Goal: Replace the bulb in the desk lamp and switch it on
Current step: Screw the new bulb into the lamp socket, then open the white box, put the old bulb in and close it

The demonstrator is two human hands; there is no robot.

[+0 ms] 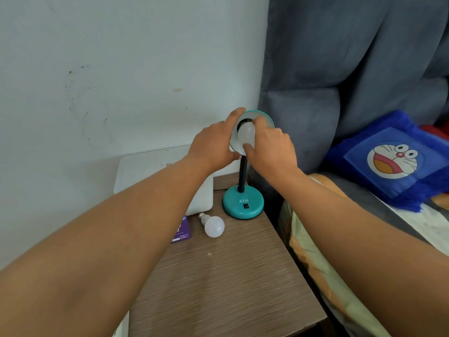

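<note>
A teal desk lamp stands on a round base (243, 202) with a black switch (246, 206), at the back of a wooden bedside table (226, 283). A black flexible neck (242, 175) carries its shade (266, 119), which faces me. My left hand (213, 144) grips the shade's left rim. My right hand (269, 147) holds a white bulb (246, 134) that sits in the shade's socket, fingers above and thumb below. A second white bulb (213, 225) lies loose on the table, left of the base.
A white boxy appliance (150, 166) stands against the wall, left of the lamp. A purple card (181, 231) lies beside the loose bulb. A grey headboard (340, 93), a blue cartoon cushion (393, 161) and bedding are to the right.
</note>
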